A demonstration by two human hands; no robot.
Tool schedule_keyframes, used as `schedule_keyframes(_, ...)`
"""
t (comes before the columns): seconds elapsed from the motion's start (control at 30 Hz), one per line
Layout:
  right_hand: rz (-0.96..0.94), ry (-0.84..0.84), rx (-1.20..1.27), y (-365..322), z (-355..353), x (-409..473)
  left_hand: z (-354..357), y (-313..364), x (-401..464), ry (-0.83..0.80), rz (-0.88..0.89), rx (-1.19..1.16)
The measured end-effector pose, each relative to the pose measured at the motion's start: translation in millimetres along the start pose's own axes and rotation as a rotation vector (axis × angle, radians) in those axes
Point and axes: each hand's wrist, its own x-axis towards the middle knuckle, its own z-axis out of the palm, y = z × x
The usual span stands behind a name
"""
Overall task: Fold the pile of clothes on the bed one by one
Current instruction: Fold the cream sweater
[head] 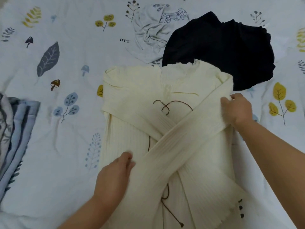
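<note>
Both forearms are bare up to the frame edge, no sleeve showing. The left hand (113,177) and right hand (237,109) wear no rings, watch or gloves.

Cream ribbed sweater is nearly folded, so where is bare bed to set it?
Free: printed bedsheet between cream ribbed sweater and striped folded bedding. Crowded: above, where black garment and grey crumpled shirt lie.

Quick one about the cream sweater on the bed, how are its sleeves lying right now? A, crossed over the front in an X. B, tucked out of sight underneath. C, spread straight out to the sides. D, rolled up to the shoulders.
A: both sleeves of the cream sweater lie diagonally over its front and cross in the middle.
</note>
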Motion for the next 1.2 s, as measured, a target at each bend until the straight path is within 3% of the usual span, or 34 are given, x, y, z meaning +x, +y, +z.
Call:
schedule_keyframes(0.17, -0.030, 0.097, -0.230, -0.9, 6.2, -1.0, -3.0, -8.0, 17.6, 0.291, 0.237, 0.153)
schedule_keyframes(0.23, -0.165, 0.120, -0.309, -7.7, 11.8, -20.0, -0.6, 1.9, 22.9, 0.362, 0.359, 0.115)
schedule_keyframes(0.3, -0.419, 0.108, -0.351, -2.7, 23.4, -49.9, 5.7, 11.4, 21.5, 0.298, 0.489, 0.087)
schedule_keyframes(0.4, -0.714, -0.094, -0.533, 26.3, 44.8, -85.8, 21.6, -2.4, 17.4, 0.074, 0.614, 0.228)
schedule_keyframes(0.5, -0.677, -0.292, -0.592, 42.6, 46.8, -88.9, 28.2, -23.5, 25.7, -0.112, 0.625, 0.344)
schedule_keyframes(0.67, -0.687, -0.391, -0.544, 40.6, 23.0, -89.9, 16.4, -20.8, 30.8, -0.143, 0.634, 0.344)
schedule_keyframes(0.83, -0.836, -0.306, -0.622, 82.6, -19.4, -121.4, -18.1, -26.6, 16.9, -0.116, 0.641, 0.277)
schedule_keyframes(1.03, -0.982, -0.321, -0.851, 140.3, -50.6, -153.6, -42.2, -63.7, -9.1, -0.210, 0.802, 0.642)
schedule_keyframes(1.2, -1.047, -0.410, -0.808, 146.6, -42.4, -172.3, -42.5, -79.0, -17.9, -0.213, 0.943, 0.745)
